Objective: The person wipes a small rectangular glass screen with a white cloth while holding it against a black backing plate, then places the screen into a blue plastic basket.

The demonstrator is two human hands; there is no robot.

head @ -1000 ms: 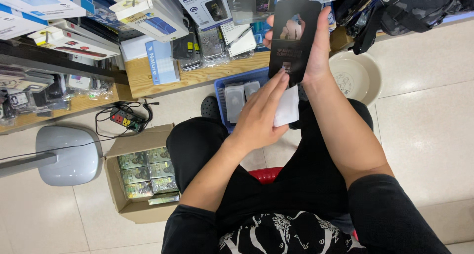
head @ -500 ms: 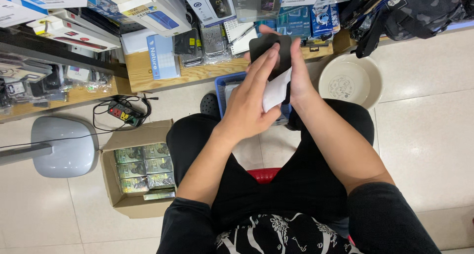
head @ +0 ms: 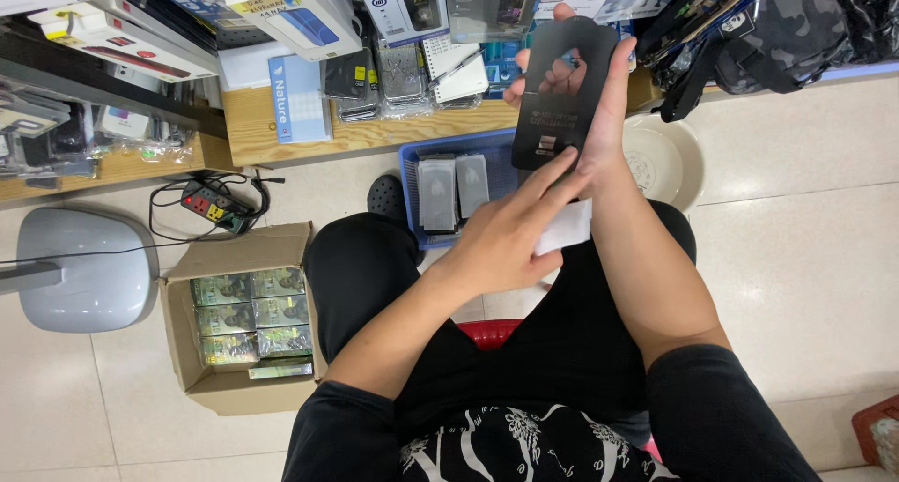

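Head view is looking down on a seated person whose right hand (head: 599, 98) is holding up a flat black packet (head: 559, 93) near the top centre of the frame, fingers wrapping behind it and the thumb pressing along its right edge, so the hand is clamped on it. The left hand (head: 510, 234) is reaching up from the lower middle, its extended fingers (head: 552, 171) touching the packet's lower edge; it is also pinning a white slip (head: 565, 227) under the palm, though how firmly it is gripping is hard to say from here. Just below and left of the packet, a blue tray (head: 412, 177) is sitting on the floor with grey flat packs (head: 452, 187) standing in it. A black clog (head: 386, 196) is showing beside the tray's left edge. To the right of the hands, a cream bowl (head: 670, 159) is resting on the tiles. At the lower left, an open cardboard box (head: 239, 388) is holding rows of greenish packets (head: 248, 318). Above it, a power strip (head: 211, 208) is lying with its cable coiled. A grey fan base (head: 80, 268) is sitting at the far left. Along the top, a wooden shelf (head: 328, 135) is carrying boxed goods.
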